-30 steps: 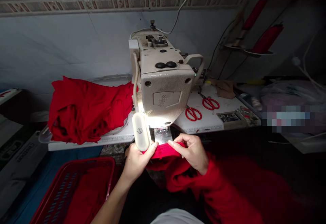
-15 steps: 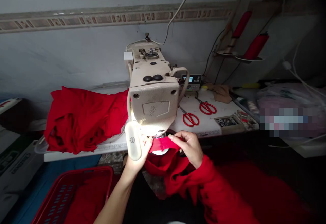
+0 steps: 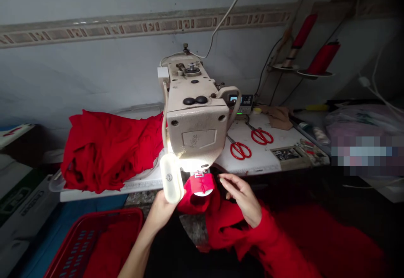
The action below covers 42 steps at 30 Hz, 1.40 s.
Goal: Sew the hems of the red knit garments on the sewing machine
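A red fabric piece (image 3: 202,184) loops around the narrow free arm (image 3: 203,193) of a white sewing machine (image 3: 197,137), beneath its presser foot (image 3: 198,174). To the right of this loop, my right hand (image 3: 241,196) is open, its fingers stretched toward the fabric but apart from it. My left hand (image 3: 161,210) is at the left side of the loop. An oval lamp (image 3: 172,179), lit on the machine's left, covers most of its fingers, so their grip is hidden. More red cloth hangs below the machine and beside my right wrist.
A heap of red cloth (image 3: 110,149) lies left of the machine. Red-handled scissors (image 3: 240,151) and a second pair (image 3: 261,136) rest on the white table (image 3: 249,166). A red basket (image 3: 91,215) stands lower left. Red thread cones (image 3: 323,59) stand at the back right.
My right hand has come off the fabric and moved slightly right and down. My left hand has moved lower, behind the lamp. The fabric now curves around the free arm; the whole view has shifted slightly.
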### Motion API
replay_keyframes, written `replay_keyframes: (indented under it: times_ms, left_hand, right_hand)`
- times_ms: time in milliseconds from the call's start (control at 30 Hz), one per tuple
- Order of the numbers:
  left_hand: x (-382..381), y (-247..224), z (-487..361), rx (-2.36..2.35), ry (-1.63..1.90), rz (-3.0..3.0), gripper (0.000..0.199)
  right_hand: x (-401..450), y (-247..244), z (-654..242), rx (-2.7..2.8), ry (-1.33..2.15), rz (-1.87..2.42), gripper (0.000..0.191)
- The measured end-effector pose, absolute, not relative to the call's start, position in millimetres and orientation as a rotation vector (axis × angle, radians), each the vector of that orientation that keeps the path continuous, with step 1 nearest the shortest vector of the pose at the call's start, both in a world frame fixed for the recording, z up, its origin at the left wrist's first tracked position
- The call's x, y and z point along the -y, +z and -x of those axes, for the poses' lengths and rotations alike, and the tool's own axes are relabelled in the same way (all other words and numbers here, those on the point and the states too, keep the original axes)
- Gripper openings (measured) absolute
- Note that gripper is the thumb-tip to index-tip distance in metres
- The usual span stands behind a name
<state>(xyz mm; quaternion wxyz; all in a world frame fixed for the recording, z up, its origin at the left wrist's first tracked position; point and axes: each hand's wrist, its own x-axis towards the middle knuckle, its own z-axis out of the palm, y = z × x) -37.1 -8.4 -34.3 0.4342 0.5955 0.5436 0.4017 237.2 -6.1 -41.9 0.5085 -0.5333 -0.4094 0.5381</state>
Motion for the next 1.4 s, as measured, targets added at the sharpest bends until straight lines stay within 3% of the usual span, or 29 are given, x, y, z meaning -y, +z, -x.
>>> replay_keyframes:
  times_ms: [233,400,467,533,633,733,867,933,1067,1233,1400]
  left_hand:
    - [4,-21,66,-1.369,1.057,-1.307,0.027]
    - [4,-20,41,-1.393,1.213,-1.319,0.021]
    - [13,-24,30,-1.385,1.166,-1.293,0.021]
    - [25,-30,23,-1.316,1.084,-1.262,0.026]
    - [42,-37,22,-1.061,0.915,-1.321,0.03]
    - [51,-36,27,-0.856,0.898,-1.388,0.028]
    - [55,-24,22,-0.925,0.87,-1.479,0.023]
    - [55,-15,15,-0.9,0.718,-1.599,0.032]
    - [55,-7,8,-0.853,0.479,-1.706,0.027]
    - [50,-13,14,-1.022,0.589,-1.526,0.029]
    - [50,-15,13,-1.017,0.587,-1.313,0.03]
  right_hand:
    - [37,-43,-216,1.109,1.63,1.233,0.041]
    - [46,-35,-193,1.284,1.498,1.268,0.034]
    - [47,-28,-191,1.392,1.402,1.277,0.036]
    - [49,-20,-191,1.456,1.385,1.259,0.05]
    - [54,-11,-193,1.407,1.418,1.186,0.036]
    - [61,-9,-194,1.39,1.599,1.14,0.045]
    - [67,-18,-198,1.669,1.787,1.169,0.047]
    - [66,-21,-203,1.81,1.775,1.169,0.044]
    - [57,-15,-219,1.935,1.701,1.154,0.033]
    - [47,-10,-231,1.786,1.468,1.223,0.028]
    - [49,-14,-230,1.659,1.469,1.221,0.029]
